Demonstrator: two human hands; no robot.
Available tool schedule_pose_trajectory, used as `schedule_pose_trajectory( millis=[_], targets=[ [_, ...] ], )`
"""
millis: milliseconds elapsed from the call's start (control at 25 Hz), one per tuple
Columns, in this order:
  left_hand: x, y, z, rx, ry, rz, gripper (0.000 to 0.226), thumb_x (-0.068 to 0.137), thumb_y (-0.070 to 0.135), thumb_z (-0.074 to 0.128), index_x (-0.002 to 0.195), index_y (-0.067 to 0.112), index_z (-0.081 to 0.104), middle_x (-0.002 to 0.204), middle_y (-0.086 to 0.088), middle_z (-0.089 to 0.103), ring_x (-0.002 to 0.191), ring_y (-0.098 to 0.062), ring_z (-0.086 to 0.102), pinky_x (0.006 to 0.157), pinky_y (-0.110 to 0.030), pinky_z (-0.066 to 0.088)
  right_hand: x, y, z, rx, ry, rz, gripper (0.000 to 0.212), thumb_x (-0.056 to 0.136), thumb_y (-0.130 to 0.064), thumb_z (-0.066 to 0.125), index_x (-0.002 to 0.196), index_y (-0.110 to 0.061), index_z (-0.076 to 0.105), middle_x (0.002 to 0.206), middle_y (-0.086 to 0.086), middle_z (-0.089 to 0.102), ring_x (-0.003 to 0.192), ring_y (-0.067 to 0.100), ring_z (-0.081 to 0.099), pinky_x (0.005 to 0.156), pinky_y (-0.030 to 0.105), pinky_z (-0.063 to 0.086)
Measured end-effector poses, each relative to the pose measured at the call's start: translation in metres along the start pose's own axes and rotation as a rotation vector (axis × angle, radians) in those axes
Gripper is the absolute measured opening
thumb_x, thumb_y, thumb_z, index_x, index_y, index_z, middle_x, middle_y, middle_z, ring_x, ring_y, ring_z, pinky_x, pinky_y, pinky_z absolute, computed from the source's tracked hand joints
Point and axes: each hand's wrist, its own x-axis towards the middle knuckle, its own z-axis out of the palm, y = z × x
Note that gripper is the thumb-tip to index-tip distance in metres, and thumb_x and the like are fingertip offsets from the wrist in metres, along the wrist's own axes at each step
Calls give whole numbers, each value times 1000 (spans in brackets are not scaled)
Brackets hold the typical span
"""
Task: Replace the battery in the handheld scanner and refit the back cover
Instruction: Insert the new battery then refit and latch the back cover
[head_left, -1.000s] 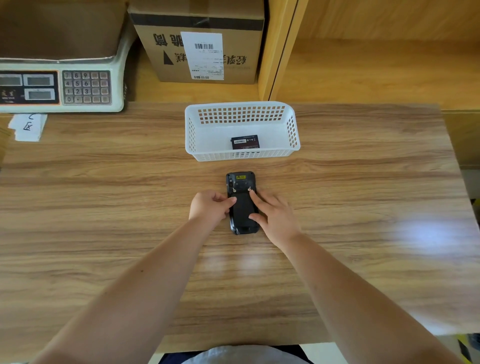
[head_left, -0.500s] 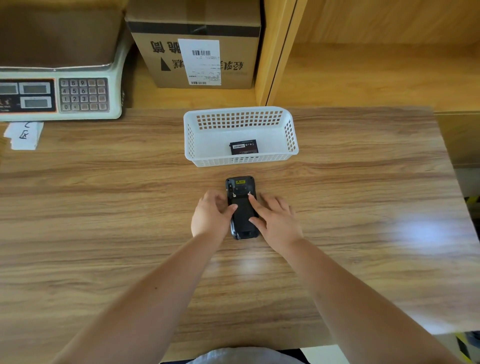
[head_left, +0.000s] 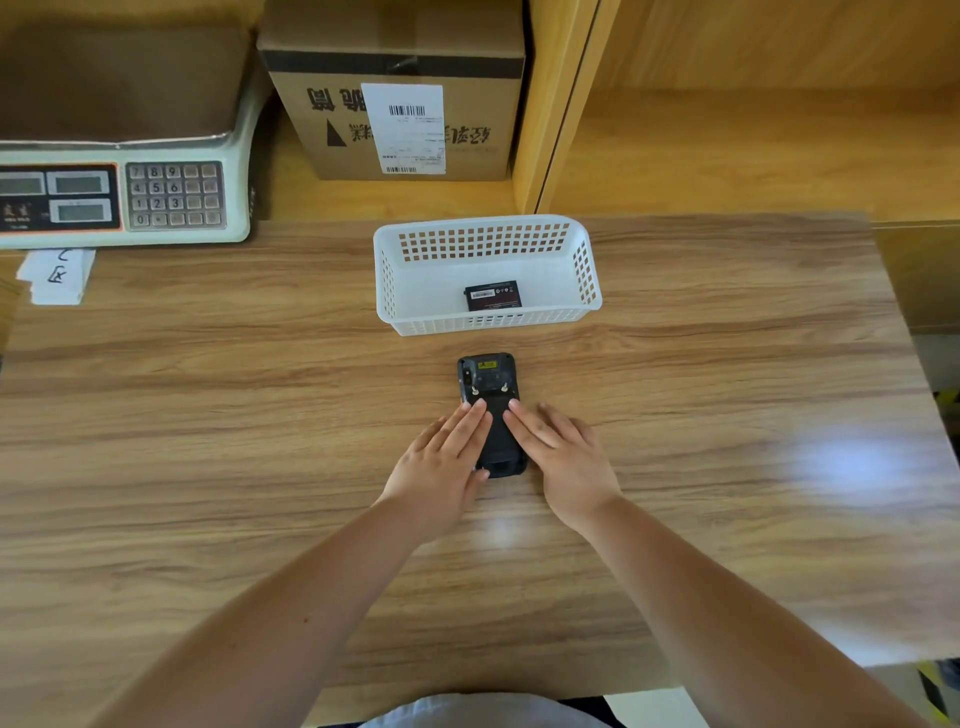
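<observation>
Currently, head view: the handheld scanner is seen lying face down on the worktop, between the two hands and partly under their fingers. The left hand is laid flat and spread, nothing gripped; its fingertips rest on the left side of the back cover. The right hand is likewise flat and open, its fingertips resting on the right side of the cover. Two small latches or screws are noted just beyond the fingertips, near the scanner's far end; their setting cannot be told.

Beyond the hands, a white basket is seen, holding one battery, label up, well apart from the scanner.

Step judged: work at the back cover, either pressing it home or starting its release. Which cannot be told, since the compartment is hidden and the battery in the basket may be spare or spent.

Next move, as judged: even pressure from both hands, then attention to the two fasteners. If opening, the cover is to be slid or lifted free without tilting the scanner.
</observation>
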Motion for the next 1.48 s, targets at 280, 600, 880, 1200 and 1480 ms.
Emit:
schedule_pose_trajectory(
  millis=[280,600,880,1200,1480],
  targets=[
    [-4,-2,-3,83,-111,9,79,87,60,-2,149,13,-19,156,-2,-31,144,-16,-22,122,-40,-6,7,4,-7,0,-52,-22,76,84,8,45,149,-26,24,158,-14,17,144,19,24,111,40,28],
    [-23,15,-7,173,-179,38,73,102,48,21,145,12,-26,155,-8,-34,148,-23,-21,121,-44,-7,-9,-1,-8,37,-143,-34,78,88,9,40,151,-28,13,159,-16,3,148,13,-1,120,38,6],
    [-22,11,-11,186,-250,54,77,102,52,23,147,11,-23,150,-6,-39,148,-21,-21,122,-42,-4,-4,-17,-17,-16,-118,4,65,92,-1,39,151,-24,20,160,-12,10,148,16,-5,120,38,4],
    [-31,14,-16,166,-236,60,71,103,46,22,152,10,-15,159,-8,-27,148,-22,-20,121,-41,-8,-28,-21,-10,18,-116,26,71,92,-1,41,152,-23,12,161,-10,2,148,19,-1,120,40,5],
    [0,21,-47,42,-127,-39,46,94,9,42,139,18,48,136,-4,51,115,-30,55,92,-39,51,3,-17,-12,162,159,87,31,86,-20,60,116,-18,69,122,-5,67,129,27,46,101,43,35]
  ],
)
